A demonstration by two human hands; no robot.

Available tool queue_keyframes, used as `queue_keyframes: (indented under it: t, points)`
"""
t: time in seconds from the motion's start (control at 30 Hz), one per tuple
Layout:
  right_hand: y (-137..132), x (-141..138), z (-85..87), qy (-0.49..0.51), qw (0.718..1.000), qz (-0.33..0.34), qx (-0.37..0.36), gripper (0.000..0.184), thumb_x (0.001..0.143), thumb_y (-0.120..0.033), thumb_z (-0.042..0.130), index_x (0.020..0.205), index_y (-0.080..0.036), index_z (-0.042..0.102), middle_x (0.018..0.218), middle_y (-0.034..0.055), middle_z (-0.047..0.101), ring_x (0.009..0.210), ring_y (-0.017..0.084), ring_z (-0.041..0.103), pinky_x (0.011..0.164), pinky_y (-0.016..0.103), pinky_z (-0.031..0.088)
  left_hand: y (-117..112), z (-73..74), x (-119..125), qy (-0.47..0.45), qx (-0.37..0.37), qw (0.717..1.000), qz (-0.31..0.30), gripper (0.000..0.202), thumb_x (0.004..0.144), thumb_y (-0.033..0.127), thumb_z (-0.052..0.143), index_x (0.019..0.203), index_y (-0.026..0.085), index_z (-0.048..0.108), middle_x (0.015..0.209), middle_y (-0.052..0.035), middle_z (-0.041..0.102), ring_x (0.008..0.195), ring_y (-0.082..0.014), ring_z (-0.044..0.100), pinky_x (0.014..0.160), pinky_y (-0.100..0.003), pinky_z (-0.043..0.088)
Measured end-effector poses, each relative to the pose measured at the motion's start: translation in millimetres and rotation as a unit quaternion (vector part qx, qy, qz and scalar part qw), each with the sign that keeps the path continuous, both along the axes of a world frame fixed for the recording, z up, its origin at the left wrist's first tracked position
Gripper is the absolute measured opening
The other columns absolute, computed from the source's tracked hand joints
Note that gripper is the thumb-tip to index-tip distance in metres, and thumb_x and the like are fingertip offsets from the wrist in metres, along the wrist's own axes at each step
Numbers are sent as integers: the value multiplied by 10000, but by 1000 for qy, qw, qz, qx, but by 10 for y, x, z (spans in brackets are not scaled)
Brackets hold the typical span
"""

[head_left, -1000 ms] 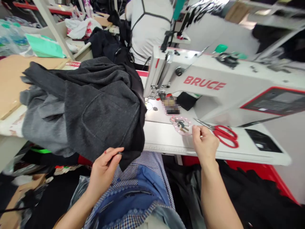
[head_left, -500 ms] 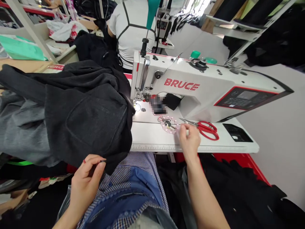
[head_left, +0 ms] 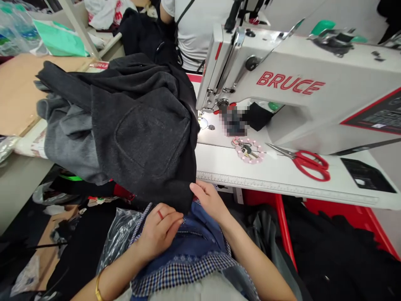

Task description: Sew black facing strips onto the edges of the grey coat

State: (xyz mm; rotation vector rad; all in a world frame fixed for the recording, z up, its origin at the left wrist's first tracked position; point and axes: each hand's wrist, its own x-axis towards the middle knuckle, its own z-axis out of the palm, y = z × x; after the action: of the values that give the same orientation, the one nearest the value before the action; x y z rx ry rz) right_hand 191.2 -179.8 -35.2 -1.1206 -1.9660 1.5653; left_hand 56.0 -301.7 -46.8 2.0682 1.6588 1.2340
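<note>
A dark grey garment point(head_left: 140, 138) with a curved, stitched outline lies over the left end of the sewing machine table point(head_left: 219, 156), its front edge hanging toward my lap. My left hand point(head_left: 163, 228) has its fingers closed at the garment's lower edge, and whatever the fingertips pinch there is partly hidden. On the garment's lower right corner, my right hand point(head_left: 209, 200) closes thumb and fingers on the cloth. Just beyond the garment stands the white sewing machine point(head_left: 282, 83), its needle area lit.
Red-handled scissors point(head_left: 310, 165) and a pink beaded key ring point(head_left: 250, 152) lie on the table, behind a ruler strip point(head_left: 282, 188). A red bin point(head_left: 286, 234) with black cloth sits below right. Another person point(head_left: 194, 37) is behind the machine.
My right hand has come left from beside the scissors to the garment's edge. My left hand has moved right and no longer shows the small dark item. The view has shifted closer.
</note>
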Motion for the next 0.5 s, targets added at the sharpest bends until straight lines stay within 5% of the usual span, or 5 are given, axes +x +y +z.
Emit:
queue_keyframes:
  t: [0.1,0.17,0.27,0.4,0.5]
  points:
    - [-7,12,-32,-15,1000,-12,2,303,836,-354,359,584,-185,360,559,-42,319,535,95,332,498,219,286,-85,-81,-72,-82,-124,987,58,121,813,178,496,817,160,615,719,-33,607,709,-132,553,659,-257,466]
    - [-21,5,-42,-22,1000,-17,5,244,807,-313,391,604,-178,404,559,-42,336,533,95,331,497,218,287,-119,-160,-82,-177,-256,947,79,203,830,280,478,776,156,629,725,-42,627,719,-152,577,677,-281,467]
    - [-56,-18,-59,-40,999,-26,11,124,755,-261,448,685,-166,485,562,-46,384,528,96,348,499,214,300,-116,-267,-49,-402,-372,831,93,313,812,416,487,834,135,624,813,-67,640,781,-177,590,703,-297,473]
    - [-144,-17,-118,-52,998,-28,5,145,772,-257,436,735,-158,536,612,-25,500,568,112,443,543,223,358,-13,-268,-32,-674,-322,655,112,344,754,452,568,879,133,606,950,-89,621,891,-202,569,739,-301,473]
    - [-270,-13,-181,-29,998,4,-47,237,835,-304,385,752,-154,550,648,2,579,601,127,531,561,229,406,122,-161,-64,-760,-296,577,49,396,752,463,566,947,121,609,951,-106,632,882,-220,578,757,-325,474]
